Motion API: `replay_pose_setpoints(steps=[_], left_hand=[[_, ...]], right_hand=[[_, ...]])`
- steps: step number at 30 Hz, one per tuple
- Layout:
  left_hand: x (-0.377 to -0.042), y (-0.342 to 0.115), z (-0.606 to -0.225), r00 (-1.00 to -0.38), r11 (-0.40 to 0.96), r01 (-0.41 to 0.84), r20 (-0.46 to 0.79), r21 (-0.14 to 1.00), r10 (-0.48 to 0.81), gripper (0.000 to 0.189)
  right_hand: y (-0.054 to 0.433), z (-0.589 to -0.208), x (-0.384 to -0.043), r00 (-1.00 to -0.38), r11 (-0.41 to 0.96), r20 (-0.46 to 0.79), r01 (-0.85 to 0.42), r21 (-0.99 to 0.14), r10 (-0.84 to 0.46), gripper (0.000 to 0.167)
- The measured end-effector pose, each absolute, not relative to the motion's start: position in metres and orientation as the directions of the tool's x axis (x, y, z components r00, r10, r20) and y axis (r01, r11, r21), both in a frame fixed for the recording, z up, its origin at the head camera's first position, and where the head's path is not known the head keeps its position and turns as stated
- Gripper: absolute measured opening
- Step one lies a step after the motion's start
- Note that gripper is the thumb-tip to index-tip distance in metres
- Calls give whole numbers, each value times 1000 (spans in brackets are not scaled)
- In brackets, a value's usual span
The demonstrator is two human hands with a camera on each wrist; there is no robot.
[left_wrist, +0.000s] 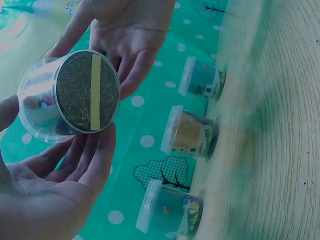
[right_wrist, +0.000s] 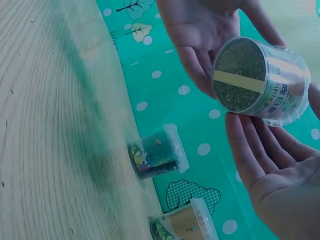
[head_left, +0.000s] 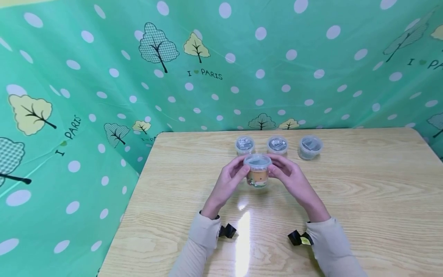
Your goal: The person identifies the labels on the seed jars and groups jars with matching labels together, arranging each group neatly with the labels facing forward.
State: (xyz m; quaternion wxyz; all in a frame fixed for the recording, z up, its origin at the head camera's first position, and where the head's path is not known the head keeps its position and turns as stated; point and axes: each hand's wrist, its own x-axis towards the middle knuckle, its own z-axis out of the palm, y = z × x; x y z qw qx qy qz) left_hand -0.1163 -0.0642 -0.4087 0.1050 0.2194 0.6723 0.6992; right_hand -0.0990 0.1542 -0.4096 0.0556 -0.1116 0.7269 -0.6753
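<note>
Both hands hold a clear lidded plastic tub (head_left: 257, 177) above the table, between the left hand (head_left: 226, 181) and the right hand (head_left: 290, 177). Thumbs lie on its near side and fingers reach round behind. An orange panel with printed plants shows on its front. From the left wrist view, the underside of the tub (left_wrist: 75, 95) shows dark, speckled, soil-like material and a pale yellow strip. Part of a printed label on the tub (right_wrist: 285, 90) is visible in the right wrist view.
Three similar lidded tubs stand in a row near the table's back edge: a left one (head_left: 244, 145), a middle one (head_left: 277, 145) and a right one (head_left: 310, 147). Behind the wooden table (head_left: 363, 200) hangs a green dotted cloth (head_left: 242, 46).
</note>
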Motion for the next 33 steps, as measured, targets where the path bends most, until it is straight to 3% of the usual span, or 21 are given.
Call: replay_pose_setpoints(steps=[22, 33], left_hand=[[-115, -61, -406, -929, -53, 119, 130, 991, 347, 40], [-111, -52, -409, -932, 57, 145, 117, 988, 343, 53]], right_hand=[[153, -408, -98, -990, 82, 75, -84, -993, -116, 46], [147, -412, -98, -992, 59, 91, -97, -994, -92, 46]])
